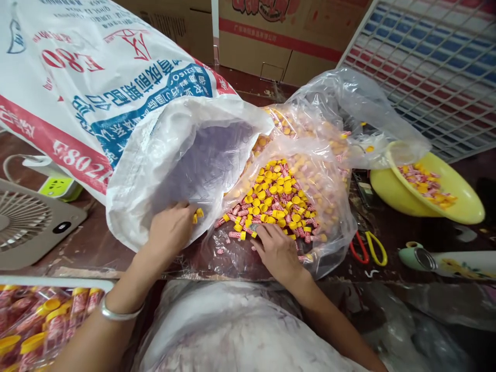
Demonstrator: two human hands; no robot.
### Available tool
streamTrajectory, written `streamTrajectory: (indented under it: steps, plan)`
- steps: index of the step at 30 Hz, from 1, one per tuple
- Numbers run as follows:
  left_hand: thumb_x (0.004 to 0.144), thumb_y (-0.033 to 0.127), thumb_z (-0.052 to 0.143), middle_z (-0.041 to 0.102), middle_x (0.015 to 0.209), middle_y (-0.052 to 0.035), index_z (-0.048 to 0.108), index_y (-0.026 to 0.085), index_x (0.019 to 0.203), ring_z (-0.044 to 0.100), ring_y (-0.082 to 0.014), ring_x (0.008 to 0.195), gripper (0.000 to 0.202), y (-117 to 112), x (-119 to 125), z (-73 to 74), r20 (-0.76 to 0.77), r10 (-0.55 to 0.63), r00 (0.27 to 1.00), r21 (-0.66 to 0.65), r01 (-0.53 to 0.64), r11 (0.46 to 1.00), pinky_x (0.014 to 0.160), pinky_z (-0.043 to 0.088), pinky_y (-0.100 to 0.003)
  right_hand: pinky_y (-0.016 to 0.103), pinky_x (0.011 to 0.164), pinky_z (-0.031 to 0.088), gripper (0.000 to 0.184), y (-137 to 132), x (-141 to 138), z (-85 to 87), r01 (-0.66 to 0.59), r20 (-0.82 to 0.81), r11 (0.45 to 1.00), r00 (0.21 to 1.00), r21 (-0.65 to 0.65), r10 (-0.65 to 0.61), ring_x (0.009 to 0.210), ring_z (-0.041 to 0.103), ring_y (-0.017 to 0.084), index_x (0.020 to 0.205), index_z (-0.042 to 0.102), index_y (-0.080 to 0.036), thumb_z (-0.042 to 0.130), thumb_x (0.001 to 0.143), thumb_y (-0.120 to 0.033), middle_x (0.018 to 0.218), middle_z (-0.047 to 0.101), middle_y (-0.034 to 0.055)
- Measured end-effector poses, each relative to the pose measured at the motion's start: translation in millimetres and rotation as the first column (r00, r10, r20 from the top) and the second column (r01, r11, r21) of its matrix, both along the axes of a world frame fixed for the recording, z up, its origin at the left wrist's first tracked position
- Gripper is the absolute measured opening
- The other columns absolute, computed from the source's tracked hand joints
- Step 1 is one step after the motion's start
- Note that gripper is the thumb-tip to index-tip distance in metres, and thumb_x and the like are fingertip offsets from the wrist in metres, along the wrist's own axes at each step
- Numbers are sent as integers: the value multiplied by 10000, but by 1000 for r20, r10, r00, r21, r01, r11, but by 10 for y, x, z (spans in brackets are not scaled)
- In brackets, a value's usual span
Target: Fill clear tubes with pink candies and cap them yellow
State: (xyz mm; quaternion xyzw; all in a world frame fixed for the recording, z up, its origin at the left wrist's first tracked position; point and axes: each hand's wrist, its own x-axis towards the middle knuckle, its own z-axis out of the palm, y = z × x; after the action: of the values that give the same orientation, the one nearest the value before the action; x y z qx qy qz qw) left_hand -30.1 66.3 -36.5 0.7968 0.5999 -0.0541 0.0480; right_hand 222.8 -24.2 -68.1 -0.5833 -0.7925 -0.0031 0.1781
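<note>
A clear plastic bag (pixel 329 222) lies open on the table, full of small pink-striped tubes with yellow caps (pixel 277 196). My right hand (pixel 277 250) rests at the near edge of that pile, fingers curled down onto the tubes. My left hand (pixel 170 227) sits at the mouth of a big white woven sack (pixel 116 103) with red and blue print. Its fingers are closed around a few yellow-capped tubes (pixel 198 213) that stick out at the fingertips. A silver bangle (pixel 118 312) circles my left wrist.
A yellow bowl (pixel 461 206) holding more tubes tilts at the right. Red-and-yellow-handled scissors (pixel 368 248) and a pale green flask (pixel 445 261) lie near it. A small fan (pixel 27 222) stands at the left. A tray of capped tubes (pixel 42 320) sits bottom left. Cardboard boxes (pixel 279 36) stand behind.
</note>
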Motion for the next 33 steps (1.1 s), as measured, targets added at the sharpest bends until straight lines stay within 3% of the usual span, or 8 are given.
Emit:
streamTrajectory:
  steps: [3, 5, 9, 17, 21, 24, 28, 33]
  plan:
    - [896, 337, 543, 729, 957, -112, 720, 172, 1044, 659, -303, 909, 284, -132, -63, 112, 273, 22, 962, 32, -32, 999, 664, 437, -318, 328, 667, 482, 167, 60, 31, -34, -11, -12, 1000, 1000, 14, 12, 799, 631, 246, 860, 584, -200, 744, 866, -152, 831, 659, 49]
    - [883, 464, 587, 707, 850, -62, 710, 169, 992, 629, -235, 780, 337, -257, -82, 207, 533, 49, 844, -98, 4, 995, 657, 436, -289, 317, 669, 495, 143, 72, 90, -21, 3, -172, 999, 985, 37, 3, 766, 628, 223, 826, 564, -206, 687, 895, -186, 818, 641, 44]
    - [876, 518, 619, 632, 757, 5, 684, 172, 861, 539, -154, 702, 352, -491, 46, 283, 774, 183, 606, -407, 256, 877, 632, 404, -236, 302, 714, 557, 105, 27, 168, 89, 41, -625, 999, 779, -18, -43, 769, 668, 195, 904, 583, -215, 659, 924, -284, 846, 662, 28]
    - [873, 443, 662, 419, 664, 51, 610, 146, 793, 334, -97, 624, 313, -636, 291, 128, 818, 336, 468, -525, 367, 768, 551, 267, -218, 322, 805, 601, 147, -16, 94, 333, -68, -772, 992, 634, -106, -39, 852, 710, 201, 1044, 686, -212, 693, 945, -321, 964, 733, 45]
    - [860, 442, 700, 442, 697, 42, 609, 142, 805, 347, -93, 639, 319, -658, 304, 142, 831, 463, 309, -555, 412, 722, 558, 263, -212, 308, 833, 584, 124, 23, 28, 483, -236, -706, 972, 690, -8, 162, 891, 705, 192, 1019, 690, -206, 654, 989, -321, 944, 730, 48]
    - [828, 417, 749, 483, 718, 36, 629, 144, 819, 388, -93, 655, 298, -667, 337, 135, 805, 577, 140, -579, 399, 711, 581, 303, -203, 410, 1011, 540, 379, 23, -73, 485, -376, -590, 923, 729, 78, 347, 1142, 651, 267, 1171, 628, -180, 716, 935, -463, 1173, 696, 124]
    - [769, 403, 805, 563, 744, 18, 637, 146, 822, 468, -108, 675, 312, -698, 439, 45, 704, 710, -20, -651, 381, 656, 629, 391, -215, 511, 1041, 517, 619, -8, -258, 315, -266, -456, 944, 827, 196, 328, 1210, 599, 328, 1264, 521, -160, 792, 837, -518, 1219, 643, 187]
    - [757, 463, 792, 583, 701, 8, 639, 149, 784, 490, -122, 637, 350, -777, 302, 35, 733, 674, 91, -670, 272, 691, 580, 393, -225, 519, 1091, 472, 635, 44, -227, 374, -412, -432, 904, 798, 115, 419, 1207, 599, 318, 1236, 538, -174, 797, 813, -570, 1216, 646, 163]
